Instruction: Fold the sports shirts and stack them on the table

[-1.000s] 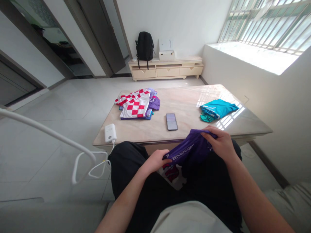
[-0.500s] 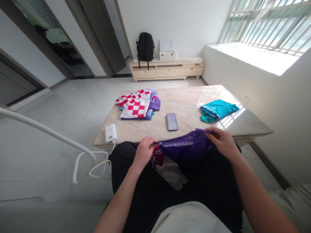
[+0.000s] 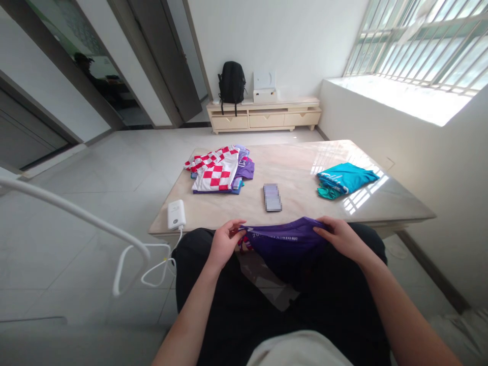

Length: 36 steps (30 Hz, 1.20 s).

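Note:
A purple shirt (image 3: 284, 251) with white lettering hangs between my hands, over my lap at the near table edge. My left hand (image 3: 225, 243) pinches its left end, where a red patterned part shows. The other end is gripped between the thumb and fingers of my right hand (image 3: 339, 235). Beyond the shirt, a phone (image 3: 272, 197) with a blurred screen lies on the table (image 3: 293, 168). At the table's left is a stack of folded shirts, a red-and-white checkered shirt (image 3: 217, 173) on top. A folded teal shirt (image 3: 346, 178) lies on the right.
A white power bank (image 3: 176, 214) with a cable sits at the table's left front corner. A white curved tube (image 3: 84, 216) crosses the left side. Against the far wall, a low cabinet (image 3: 267, 119) bears a black backpack (image 3: 232, 84) and a white box (image 3: 264, 95). A person (image 3: 86, 66) shows through the left doorway.
The purple shirt's upper edge has dropped and tilted, so its lettering is partly folded away. My right hand has moved slightly left and down. The view has tipped up a little.

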Each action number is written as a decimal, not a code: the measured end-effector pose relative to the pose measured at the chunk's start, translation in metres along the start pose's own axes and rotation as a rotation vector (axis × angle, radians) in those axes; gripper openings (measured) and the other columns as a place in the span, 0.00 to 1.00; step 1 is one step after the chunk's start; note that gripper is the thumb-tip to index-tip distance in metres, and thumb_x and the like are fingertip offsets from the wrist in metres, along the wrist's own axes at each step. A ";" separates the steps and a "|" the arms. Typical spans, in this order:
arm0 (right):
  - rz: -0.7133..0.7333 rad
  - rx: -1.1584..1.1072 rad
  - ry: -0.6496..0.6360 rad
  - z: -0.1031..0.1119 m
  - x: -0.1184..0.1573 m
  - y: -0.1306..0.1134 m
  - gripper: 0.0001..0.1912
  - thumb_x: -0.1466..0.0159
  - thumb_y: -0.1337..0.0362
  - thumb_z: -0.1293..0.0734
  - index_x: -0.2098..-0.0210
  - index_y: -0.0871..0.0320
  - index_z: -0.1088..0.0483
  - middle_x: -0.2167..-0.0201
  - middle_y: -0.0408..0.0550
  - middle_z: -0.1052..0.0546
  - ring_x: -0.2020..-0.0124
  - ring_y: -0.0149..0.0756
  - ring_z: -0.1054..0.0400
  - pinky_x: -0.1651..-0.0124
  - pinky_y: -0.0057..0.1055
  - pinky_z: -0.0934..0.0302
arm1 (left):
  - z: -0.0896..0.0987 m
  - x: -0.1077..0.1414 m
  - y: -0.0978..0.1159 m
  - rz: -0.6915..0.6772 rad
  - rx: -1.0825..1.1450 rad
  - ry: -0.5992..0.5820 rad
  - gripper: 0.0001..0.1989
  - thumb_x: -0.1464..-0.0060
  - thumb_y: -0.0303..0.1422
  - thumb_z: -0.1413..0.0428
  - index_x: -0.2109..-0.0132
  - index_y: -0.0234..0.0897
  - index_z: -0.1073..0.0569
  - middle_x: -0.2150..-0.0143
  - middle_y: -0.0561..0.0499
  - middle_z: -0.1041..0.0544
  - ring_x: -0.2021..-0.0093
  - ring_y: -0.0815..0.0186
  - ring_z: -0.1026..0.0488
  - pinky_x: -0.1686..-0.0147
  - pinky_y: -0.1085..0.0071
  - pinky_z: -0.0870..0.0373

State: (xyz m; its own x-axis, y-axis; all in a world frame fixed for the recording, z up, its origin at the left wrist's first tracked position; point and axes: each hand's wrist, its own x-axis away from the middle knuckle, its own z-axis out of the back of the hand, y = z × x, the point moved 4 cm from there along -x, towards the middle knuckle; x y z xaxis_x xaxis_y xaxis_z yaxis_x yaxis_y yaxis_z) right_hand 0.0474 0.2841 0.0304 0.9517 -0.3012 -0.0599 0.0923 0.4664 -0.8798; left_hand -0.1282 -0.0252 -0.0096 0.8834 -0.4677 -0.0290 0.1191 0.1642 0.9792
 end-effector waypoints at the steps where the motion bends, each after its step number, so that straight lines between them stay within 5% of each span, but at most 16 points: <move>1: -0.008 0.004 -0.015 -0.001 0.001 0.001 0.16 0.39 0.50 0.27 0.65 0.57 0.19 0.68 0.48 0.19 0.65 0.43 0.28 0.61 0.34 0.34 | 0.001 0.000 -0.002 0.024 0.029 -0.001 0.19 0.50 0.38 0.34 0.51 0.35 0.20 0.56 0.44 0.18 0.50 0.56 0.22 0.49 0.64 0.26; 8: -0.076 -0.120 0.044 -0.007 0.005 0.018 0.21 0.38 0.46 0.28 0.67 0.59 0.20 0.70 0.46 0.21 0.69 0.39 0.29 0.65 0.31 0.35 | 0.004 0.000 -0.012 0.114 0.207 -0.003 0.23 0.59 0.40 0.28 0.56 0.34 0.19 0.58 0.44 0.17 0.55 0.58 0.22 0.53 0.66 0.25; 13: -0.051 -0.231 0.163 -0.007 0.003 0.012 0.17 0.42 0.49 0.24 0.63 0.56 0.18 0.67 0.47 0.18 0.68 0.40 0.27 0.64 0.31 0.33 | 0.019 0.001 -0.003 0.046 0.087 0.066 0.20 0.58 0.35 0.30 0.56 0.34 0.18 0.60 0.46 0.17 0.58 0.59 0.22 0.56 0.67 0.25; 22: 0.161 -0.335 0.318 0.021 0.021 -0.068 0.11 0.43 0.53 0.22 0.66 0.54 0.18 0.65 0.49 0.19 0.64 0.42 0.25 0.62 0.32 0.29 | 0.064 0.034 0.104 -0.436 -0.262 0.423 0.09 0.43 0.35 0.38 0.56 0.41 0.17 0.55 0.50 0.18 0.54 0.61 0.21 0.52 0.70 0.25; 25: 0.130 -0.299 0.274 0.023 0.022 -0.059 0.12 0.41 0.52 0.24 0.64 0.54 0.18 0.64 0.49 0.19 0.65 0.41 0.25 0.64 0.31 0.31 | 0.061 0.041 0.112 -0.411 -0.375 0.280 0.06 0.42 0.35 0.38 0.59 0.43 0.16 0.62 0.53 0.16 0.63 0.64 0.20 0.58 0.73 0.24; 30: -0.028 -0.042 0.042 0.016 0.022 -0.025 0.16 0.36 0.50 0.28 0.60 0.55 0.20 0.64 0.47 0.19 0.64 0.40 0.28 0.61 0.31 0.35 | 0.052 0.038 0.085 -0.172 -0.381 -0.045 0.07 0.42 0.37 0.38 0.61 0.41 0.17 0.63 0.52 0.16 0.62 0.62 0.21 0.57 0.72 0.26; 36: -0.113 -0.131 -0.044 0.017 0.026 -0.014 0.18 0.38 0.48 0.27 0.64 0.58 0.21 0.68 0.47 0.21 0.67 0.37 0.31 0.64 0.29 0.38 | 0.048 0.033 0.061 0.109 -0.044 -0.337 0.13 0.46 0.41 0.34 0.64 0.35 0.19 0.69 0.50 0.19 0.69 0.65 0.25 0.67 0.74 0.30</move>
State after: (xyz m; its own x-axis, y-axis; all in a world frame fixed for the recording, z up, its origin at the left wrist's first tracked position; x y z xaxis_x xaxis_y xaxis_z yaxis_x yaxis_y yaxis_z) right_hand 0.0757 0.2838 0.0489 0.9496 -0.3072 0.0614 0.1633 0.3181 -0.9339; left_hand -0.1136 -0.0722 0.0587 0.6935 -0.7045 0.1506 0.0577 0.2627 0.9632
